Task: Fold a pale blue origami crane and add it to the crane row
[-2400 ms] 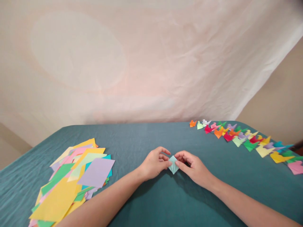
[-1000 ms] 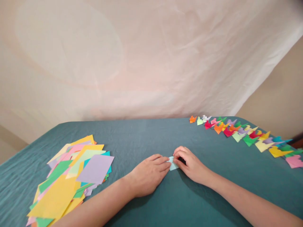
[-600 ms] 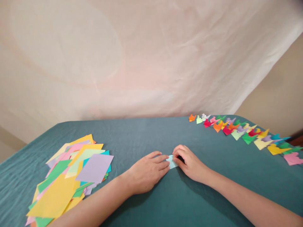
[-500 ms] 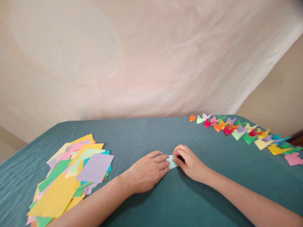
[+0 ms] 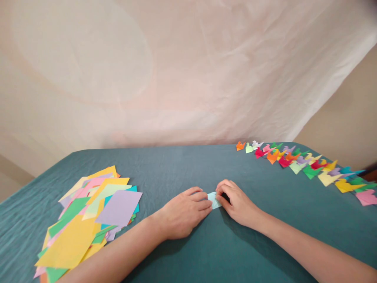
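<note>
Head view of two bare hands working a small folded paper at the near centre of the surface (image 5: 176,169), which is covered with a teal cloth.

The left hand (image 5: 184,210) lies palm down and flat. Its forearm enters from the near left. Its fingers are extended and held together, with their tips pressing on the left end of the pale blue folded paper (image 5: 213,199).

The right hand (image 5: 235,202) comes in from the near right with the wrist low. Its fingers are curled over, and thumb and fingertips are closed on the right end of the paper.

The paper lies flat against the cloth between the two sets of fingertips. Only a short strip of it shows. The visible part has its long axis running roughly left to right, with the right end slightly nearer. Both ends are covered by fingers, so the way it points cannot be told.

A loose pile of coloured paper squares (image 5: 91,216) lies at the near left, well apart from the hands. A row of folded paper figures (image 5: 306,167) runs along the far right edge. A pale wrinkled sheet (image 5: 188,70) hangs behind.
</note>
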A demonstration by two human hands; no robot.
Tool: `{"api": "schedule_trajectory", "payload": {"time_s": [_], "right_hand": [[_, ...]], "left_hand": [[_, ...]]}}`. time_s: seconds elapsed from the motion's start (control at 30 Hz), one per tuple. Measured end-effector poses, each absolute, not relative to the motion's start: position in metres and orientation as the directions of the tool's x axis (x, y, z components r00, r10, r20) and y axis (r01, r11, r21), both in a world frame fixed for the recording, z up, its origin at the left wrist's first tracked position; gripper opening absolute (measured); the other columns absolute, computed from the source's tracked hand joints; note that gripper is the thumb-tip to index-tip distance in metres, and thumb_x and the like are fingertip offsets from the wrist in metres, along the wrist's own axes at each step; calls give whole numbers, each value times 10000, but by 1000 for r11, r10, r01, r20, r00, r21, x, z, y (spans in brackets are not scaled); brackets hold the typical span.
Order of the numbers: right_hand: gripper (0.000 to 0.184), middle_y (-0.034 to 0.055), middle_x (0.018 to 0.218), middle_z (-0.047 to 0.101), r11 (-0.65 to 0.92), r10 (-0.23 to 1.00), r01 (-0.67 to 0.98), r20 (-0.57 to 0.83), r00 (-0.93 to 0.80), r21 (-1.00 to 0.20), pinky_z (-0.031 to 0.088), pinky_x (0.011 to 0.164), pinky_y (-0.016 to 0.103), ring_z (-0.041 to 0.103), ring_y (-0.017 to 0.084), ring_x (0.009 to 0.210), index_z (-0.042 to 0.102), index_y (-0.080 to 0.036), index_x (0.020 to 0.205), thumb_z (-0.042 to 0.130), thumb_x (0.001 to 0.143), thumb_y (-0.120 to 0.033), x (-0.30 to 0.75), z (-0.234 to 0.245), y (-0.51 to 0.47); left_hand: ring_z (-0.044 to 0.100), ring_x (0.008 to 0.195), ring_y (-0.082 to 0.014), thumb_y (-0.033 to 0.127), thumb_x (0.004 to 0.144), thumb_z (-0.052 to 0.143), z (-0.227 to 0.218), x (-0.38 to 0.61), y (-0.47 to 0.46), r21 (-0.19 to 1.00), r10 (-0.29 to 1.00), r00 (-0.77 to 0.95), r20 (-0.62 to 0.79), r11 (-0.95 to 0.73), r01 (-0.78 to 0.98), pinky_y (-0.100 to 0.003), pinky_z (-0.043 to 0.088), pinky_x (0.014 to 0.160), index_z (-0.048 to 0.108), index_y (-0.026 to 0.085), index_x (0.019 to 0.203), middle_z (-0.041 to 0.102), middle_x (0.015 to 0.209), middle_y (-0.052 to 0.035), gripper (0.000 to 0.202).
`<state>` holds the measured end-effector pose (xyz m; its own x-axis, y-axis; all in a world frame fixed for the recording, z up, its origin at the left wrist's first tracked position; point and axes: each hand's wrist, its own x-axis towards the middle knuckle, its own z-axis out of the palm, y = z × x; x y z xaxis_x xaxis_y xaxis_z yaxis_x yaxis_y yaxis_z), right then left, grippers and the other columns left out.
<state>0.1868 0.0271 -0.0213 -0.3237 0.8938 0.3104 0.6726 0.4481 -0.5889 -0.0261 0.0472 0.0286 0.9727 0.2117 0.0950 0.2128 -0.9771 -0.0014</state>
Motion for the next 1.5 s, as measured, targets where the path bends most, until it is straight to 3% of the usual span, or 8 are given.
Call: {"api": "schedule_trajectory", "payload": {"time_s": [0.4, 0.6, 0.77, 0.93, 1.13, 1.5], "right_hand": [[110, 65, 852, 529, 430, 901, 712, 315, -298, -555, 443, 723, 360, 506, 202, 820, 481, -194, 754, 457, 852, -150, 183, -20, 25], [115, 62, 855, 527, 439, 896, 709, 328, -299, -553, 440, 730, 359, 501, 200, 823, 475, -194, 751, 466, 837, -118, 183, -18, 24], [116, 60, 850, 527, 444, 894, 706, 325, -308, -552, 434, 721, 350, 499, 198, 813, 472, -194, 748, 473, 829, -111, 183, -19, 25], [122, 59, 851, 532, 446, 893, 695, 328, -307, -564, 435, 726, 350, 501, 198, 817, 471, -196, 748, 464, 827, -104, 183, -19, 24], [124, 60, 857, 536, 453, 889, 691, 341, -305, -563, 436, 735, 347, 504, 197, 826, 476, -196, 751, 471, 818, -91, 183, -18, 24], [145, 54, 851, 528, 452, 888, 703, 356, -292, -549, 441, 731, 350, 498, 192, 816, 459, -192, 743, 479, 798, -59, 183, -21, 25]], "left_hand": [[491, 1044, -205, 136, 841, 472, 27, -26, 47, 35, 230, 967, 112, -973, 228, -363, 275, 1019, 573, 166, 1098, 622, 1072, -61, 278], [496, 1009, -195, 123, 863, 427, 24, -26, 49, 151, 247, 958, 149, -963, 225, -335, 335, 959, 567, 169, 1080, 622, 1062, -63, 263], [501, 964, -184, 80, 861, 364, 20, -26, 49, 223, 358, 925, 127, -919, 325, -292, 387, 892, 534, 137, 1074, 590, 973, -85, 278], [482, 1020, -204, 110, 880, 392, 14, -25, 47, 158, 306, 939, 159, -946, 282, -337, 350, 944, 435, 154, 1246, 573, 1081, -95, 371], [478, 1037, -211, 175, 910, 399, 12, -24, 47, 58, 266, 953, 144, -964, 260, -362, 344, 952, 472, 164, 1214, 569, 1092, -90, 313], [495, 1004, -213, 169, 913, 375, 13, -20, 42, 7, 285, 953, 103, -958, 286, -366, 365, 930, 469, 134, 1200, 569, 1050, -86, 304]]}}
